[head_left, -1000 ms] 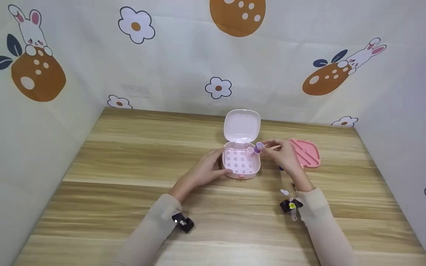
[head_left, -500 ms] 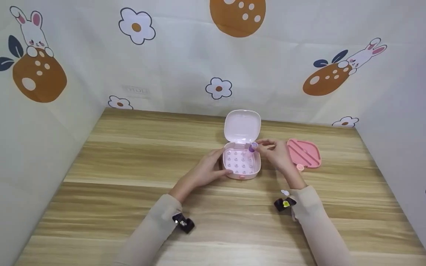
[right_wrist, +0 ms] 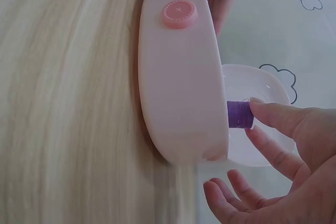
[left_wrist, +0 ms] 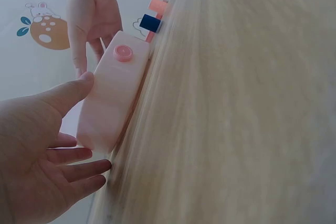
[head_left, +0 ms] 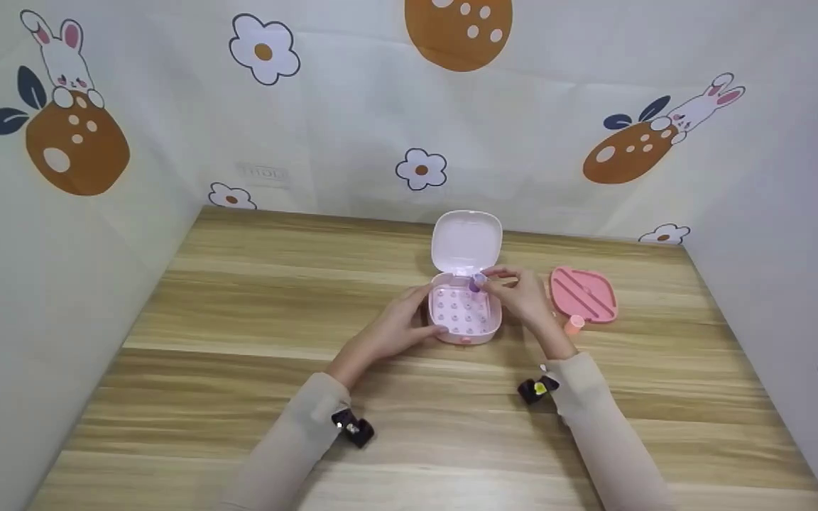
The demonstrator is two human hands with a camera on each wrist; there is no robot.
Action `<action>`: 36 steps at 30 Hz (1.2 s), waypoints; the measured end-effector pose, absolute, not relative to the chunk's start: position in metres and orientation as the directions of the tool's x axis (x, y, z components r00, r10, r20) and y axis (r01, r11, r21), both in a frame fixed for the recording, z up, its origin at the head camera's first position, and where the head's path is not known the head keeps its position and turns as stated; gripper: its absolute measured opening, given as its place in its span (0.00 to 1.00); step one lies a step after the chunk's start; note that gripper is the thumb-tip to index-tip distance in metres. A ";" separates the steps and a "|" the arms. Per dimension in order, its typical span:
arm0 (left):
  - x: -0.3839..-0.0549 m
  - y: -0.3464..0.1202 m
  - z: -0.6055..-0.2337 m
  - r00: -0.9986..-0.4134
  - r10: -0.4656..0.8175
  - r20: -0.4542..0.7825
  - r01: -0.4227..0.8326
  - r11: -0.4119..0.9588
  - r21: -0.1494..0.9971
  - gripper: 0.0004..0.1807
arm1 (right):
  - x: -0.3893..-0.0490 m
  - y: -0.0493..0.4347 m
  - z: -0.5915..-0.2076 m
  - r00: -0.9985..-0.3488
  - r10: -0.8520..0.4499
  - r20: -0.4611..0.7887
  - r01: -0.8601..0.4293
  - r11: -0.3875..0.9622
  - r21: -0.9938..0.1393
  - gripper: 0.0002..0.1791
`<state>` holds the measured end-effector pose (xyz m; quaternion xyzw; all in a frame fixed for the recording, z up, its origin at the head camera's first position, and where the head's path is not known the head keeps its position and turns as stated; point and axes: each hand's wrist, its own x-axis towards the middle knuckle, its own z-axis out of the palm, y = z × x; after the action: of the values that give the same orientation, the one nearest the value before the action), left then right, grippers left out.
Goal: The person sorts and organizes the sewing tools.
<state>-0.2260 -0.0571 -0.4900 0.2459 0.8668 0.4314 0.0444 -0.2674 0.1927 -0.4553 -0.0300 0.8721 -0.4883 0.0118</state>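
A pale pink sewing box (head_left: 481,340) stands with its lid (head_left: 467,241) raised, small pegs lining its floor. My left hand (head_left: 402,318) holds the box from the left, thumb at the front rim, the other fingers along the side. My right hand (head_left: 522,298) pinches a purple thread spool (right_wrist: 240,115) between thumb and index finger, above the back right part of the box. In the right wrist view, the spool's lower end is hidden behind the box wall (right_wrist: 181,77), which carries a round pink button (right_wrist: 179,14).
Right of the box lies a pink tray (head_left: 584,294) with diagonal slots. An orange spool (head_left: 574,324) stands by its front edge. A navy spool (left_wrist: 150,23) shows in the left wrist view. A patterned cloth wall rises behind the wooden table (head_left: 253,284).
My right hand has carried the purple spool leftward, from the box's right rim to over its back pegs. The orange spool has come out from behind that arm. My left hand keeps its place.
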 end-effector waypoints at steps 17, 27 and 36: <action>-0.227 -0.058 -0.491 -0.876 0.463 0.134 0.389 0.515 0.764 0.46 | -0.272 0.182 -0.460 -0.996 -0.073 0.059 -0.090 0.545 -0.833 0.15; -0.227 -0.057 -0.491 -0.875 0.463 0.140 0.392 0.510 0.765 0.46 | -0.271 0.180 -0.459 -0.997 -0.062 0.046 -0.073 0.542 -0.837 0.16; -0.226 -0.057 -0.492 -0.871 0.468 0.146 0.399 0.503 0.766 0.46 | -0.272 0.179 -0.466 -0.996 -0.061 0.062 -0.086 0.557 -0.826 0.15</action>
<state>-0.2264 -0.0569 -0.4916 0.2504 0.8660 0.4309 0.0402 -0.2716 0.1790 -0.4662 -0.0417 0.8823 -0.4686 -0.0132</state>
